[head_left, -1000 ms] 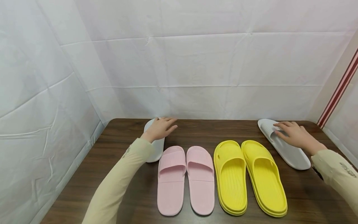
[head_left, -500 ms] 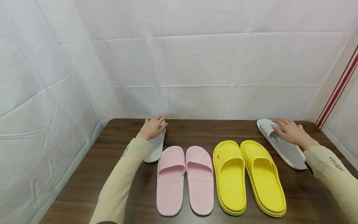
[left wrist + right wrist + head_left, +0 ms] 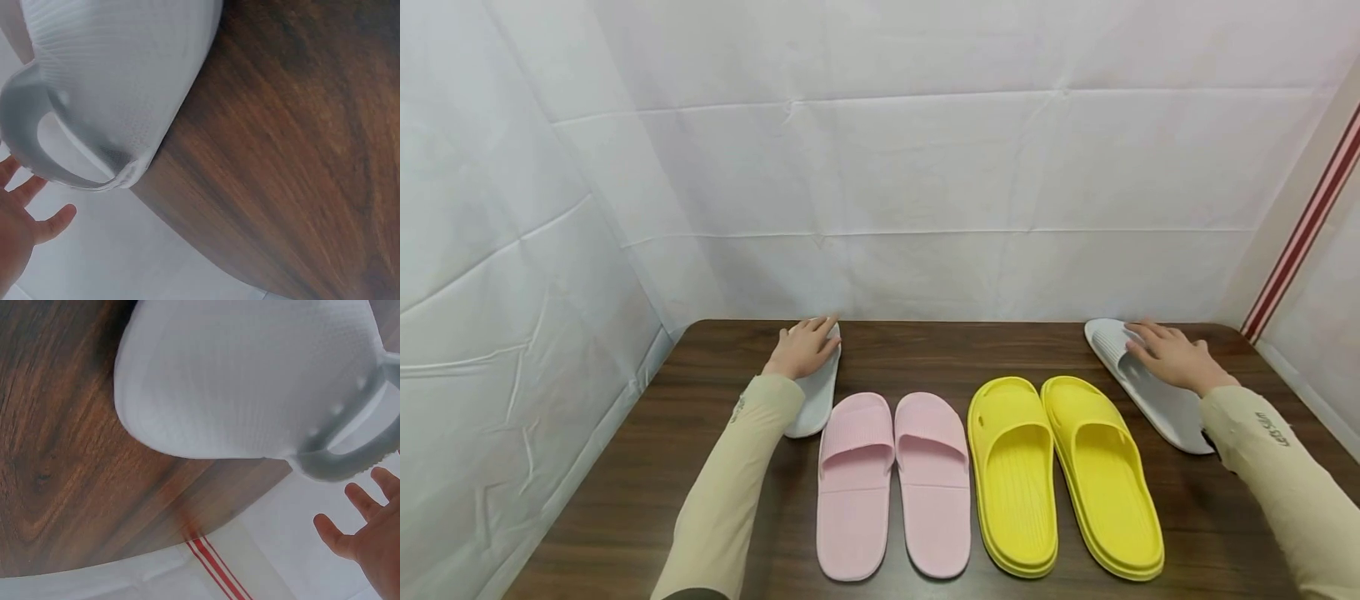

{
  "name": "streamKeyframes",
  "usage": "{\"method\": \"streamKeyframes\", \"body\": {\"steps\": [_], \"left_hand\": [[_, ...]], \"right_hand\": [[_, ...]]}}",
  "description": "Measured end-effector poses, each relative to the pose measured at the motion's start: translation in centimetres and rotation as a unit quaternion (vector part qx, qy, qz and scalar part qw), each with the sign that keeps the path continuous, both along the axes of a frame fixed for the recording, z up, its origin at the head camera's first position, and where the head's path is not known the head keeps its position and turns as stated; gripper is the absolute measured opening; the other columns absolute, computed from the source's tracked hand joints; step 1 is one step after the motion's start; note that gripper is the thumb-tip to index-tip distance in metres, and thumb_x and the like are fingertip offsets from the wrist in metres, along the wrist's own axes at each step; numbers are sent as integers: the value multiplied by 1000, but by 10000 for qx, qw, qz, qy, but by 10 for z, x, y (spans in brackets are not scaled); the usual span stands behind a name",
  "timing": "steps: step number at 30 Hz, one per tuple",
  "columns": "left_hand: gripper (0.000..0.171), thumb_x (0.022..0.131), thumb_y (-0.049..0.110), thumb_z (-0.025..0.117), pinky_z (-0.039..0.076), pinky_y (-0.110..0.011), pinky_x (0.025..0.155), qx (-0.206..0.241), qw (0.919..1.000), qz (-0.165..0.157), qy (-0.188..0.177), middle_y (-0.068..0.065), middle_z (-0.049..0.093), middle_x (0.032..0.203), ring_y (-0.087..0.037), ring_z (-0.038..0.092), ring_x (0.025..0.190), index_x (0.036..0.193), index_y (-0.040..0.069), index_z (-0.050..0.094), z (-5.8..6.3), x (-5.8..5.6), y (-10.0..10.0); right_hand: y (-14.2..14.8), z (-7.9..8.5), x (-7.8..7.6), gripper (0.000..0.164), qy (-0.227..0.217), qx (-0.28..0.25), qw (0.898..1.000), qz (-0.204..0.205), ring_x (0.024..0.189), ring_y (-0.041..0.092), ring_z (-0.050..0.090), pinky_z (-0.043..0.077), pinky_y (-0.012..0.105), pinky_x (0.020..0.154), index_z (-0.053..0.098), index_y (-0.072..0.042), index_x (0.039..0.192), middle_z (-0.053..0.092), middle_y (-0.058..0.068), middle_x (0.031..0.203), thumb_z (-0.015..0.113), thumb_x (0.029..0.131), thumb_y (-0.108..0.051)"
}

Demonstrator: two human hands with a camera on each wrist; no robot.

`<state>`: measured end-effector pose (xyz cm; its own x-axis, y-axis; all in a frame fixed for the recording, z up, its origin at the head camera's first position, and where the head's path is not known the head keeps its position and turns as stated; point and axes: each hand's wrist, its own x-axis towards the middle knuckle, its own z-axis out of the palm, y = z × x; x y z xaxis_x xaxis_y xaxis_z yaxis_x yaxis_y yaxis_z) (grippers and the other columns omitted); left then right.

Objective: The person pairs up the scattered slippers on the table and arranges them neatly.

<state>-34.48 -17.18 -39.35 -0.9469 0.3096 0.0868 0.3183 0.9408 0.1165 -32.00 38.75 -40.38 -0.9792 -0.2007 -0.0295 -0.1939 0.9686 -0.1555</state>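
Note:
At the back left of the table, my left hand (image 3: 801,348) lies over a white slipper (image 3: 815,404) and hides most of its front half. The left wrist view shows the fingers spread and fairly straight near the strap of that slipper (image 3: 119,69). On the far right, my right hand (image 3: 1172,358) is over a second white slipper (image 3: 1165,408), fingertips near its ribbed strap. The right wrist view has the fingers extended beside this slipper's strap (image 3: 359,459). Whether either hand touches its slipper is hard to tell.
Between the hands, a pair of pink slippers (image 3: 853,525) and a pair of yellow slippers (image 3: 1018,492) stand side by side on the dark wooden table (image 3: 647,483). The left white slipper's heel nearly meets the pink pair. White sheeting (image 3: 925,167) hangs behind.
My left hand has moved left and settled over the front of the left white slipper. My right hand has shifted slightly left and farther back, nearer the right slipper's strap. The slippers stay in place.

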Motion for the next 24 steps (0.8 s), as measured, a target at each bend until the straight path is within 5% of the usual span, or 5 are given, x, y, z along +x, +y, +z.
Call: {"method": "streamKeyframes", "body": {"steps": [24], "left_hand": [[48,96,39,32,23,-65,97,-518,9987,17,27,-13,29,144,-36,29,130,139,19,31,-8,1,-7]], "right_hand": [[0,-10,-4,63,-195,60,9998,-60,121,55,19,9,77,85,17,-15,143,18,26,144,16,93,-54]]}}
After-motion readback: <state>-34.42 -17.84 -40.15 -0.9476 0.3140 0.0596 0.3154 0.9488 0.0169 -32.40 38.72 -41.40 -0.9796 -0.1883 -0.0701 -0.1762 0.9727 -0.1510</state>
